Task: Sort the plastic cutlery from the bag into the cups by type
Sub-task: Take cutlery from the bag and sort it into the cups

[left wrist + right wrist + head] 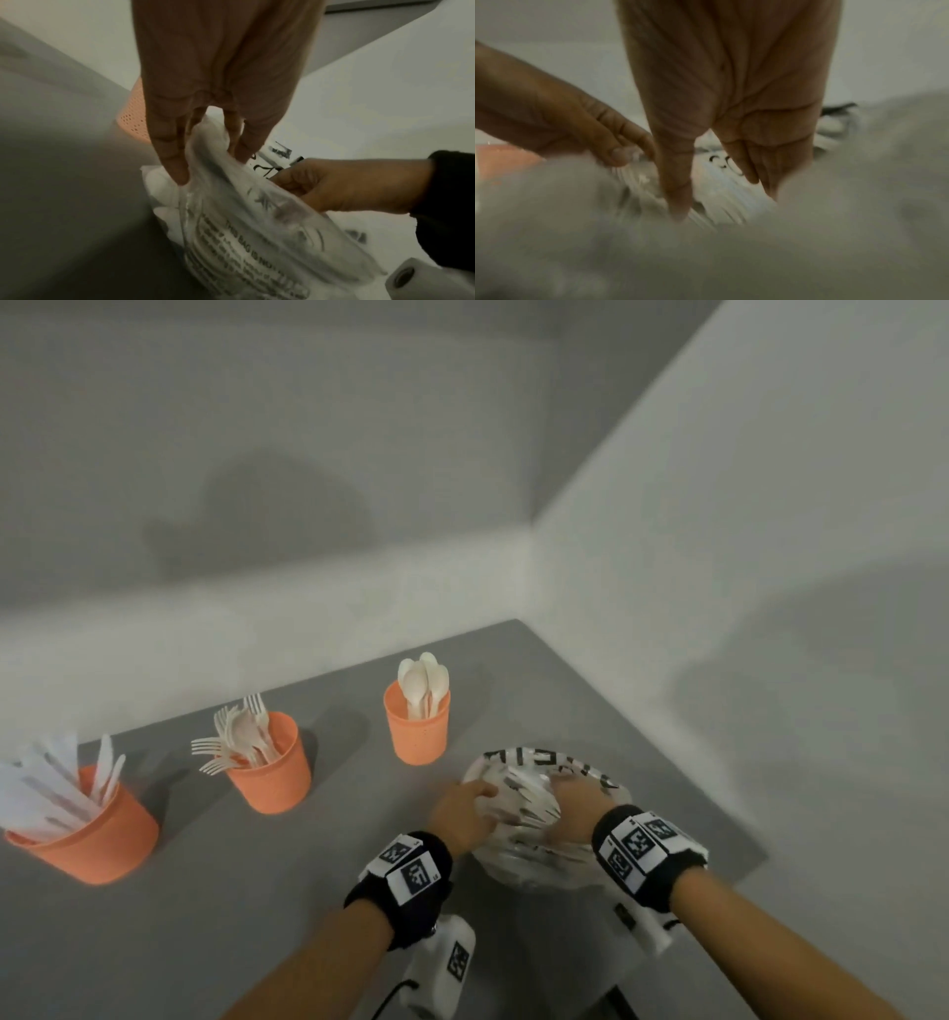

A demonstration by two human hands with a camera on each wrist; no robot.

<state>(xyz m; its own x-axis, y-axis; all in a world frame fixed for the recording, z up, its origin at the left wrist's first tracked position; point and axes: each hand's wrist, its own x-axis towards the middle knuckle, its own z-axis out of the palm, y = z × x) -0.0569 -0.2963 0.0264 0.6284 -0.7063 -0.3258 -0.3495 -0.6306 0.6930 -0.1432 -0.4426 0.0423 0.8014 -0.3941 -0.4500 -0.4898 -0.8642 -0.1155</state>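
A clear printed plastic bag point(539, 845) lies on the grey table point(246, 906), near its right edge. My left hand point(475, 801) pinches the bag's film at its left side, seen close up with the left hand point(210, 166) on the bag point(257, 233). My right hand point(567, 793) grips the bag's right side; the film is pulled into pleats between the two hands. In the right wrist view my right hand point(717, 198) points its thumb and fingers down into the blurred bag point(718, 192). No piece of cutlery is clearly visible in either hand.
Three orange cups stand in a row to the left: knives cup point(87, 834), forks cup point(272, 767), spoons cup point(418, 726). White walls close off the back and the right. The table's right edge point(739, 819) runs just beyond the bag.
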